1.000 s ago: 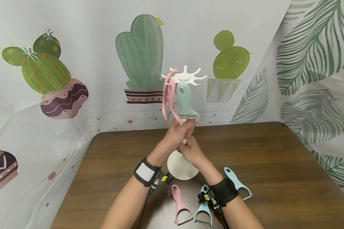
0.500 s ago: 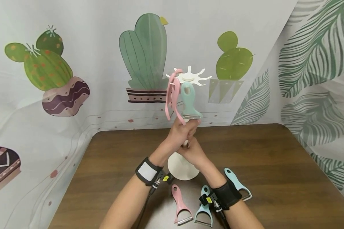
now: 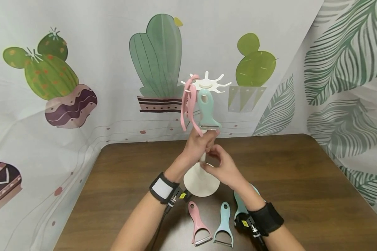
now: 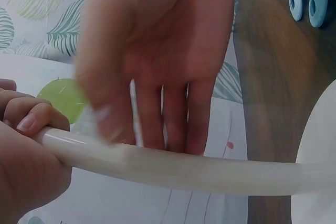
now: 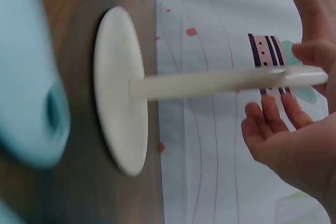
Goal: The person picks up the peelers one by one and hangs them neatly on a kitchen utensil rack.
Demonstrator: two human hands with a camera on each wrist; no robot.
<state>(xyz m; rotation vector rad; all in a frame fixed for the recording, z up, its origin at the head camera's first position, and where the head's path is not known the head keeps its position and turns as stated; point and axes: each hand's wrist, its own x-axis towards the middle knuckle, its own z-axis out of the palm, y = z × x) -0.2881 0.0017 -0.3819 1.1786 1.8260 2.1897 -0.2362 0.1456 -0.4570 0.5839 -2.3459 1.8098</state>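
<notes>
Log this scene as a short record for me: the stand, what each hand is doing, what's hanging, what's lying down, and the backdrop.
White stand: upright on the wooden table, spoked top
Left hand: grips the pole below the hung tools
Right hand: open at the pole, lower down; contact unclear
Hanging: mint peeler; pink peelers, overlapping, count unclear
Lying: light pink peeler; blue peeler; second blue one, partly hidden by the right forearm
Backdrop: cloth with cactus and leaf prints

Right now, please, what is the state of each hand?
Left hand: closed, holding the white pole.
Right hand: open beside the pole, holding nothing.
</notes>
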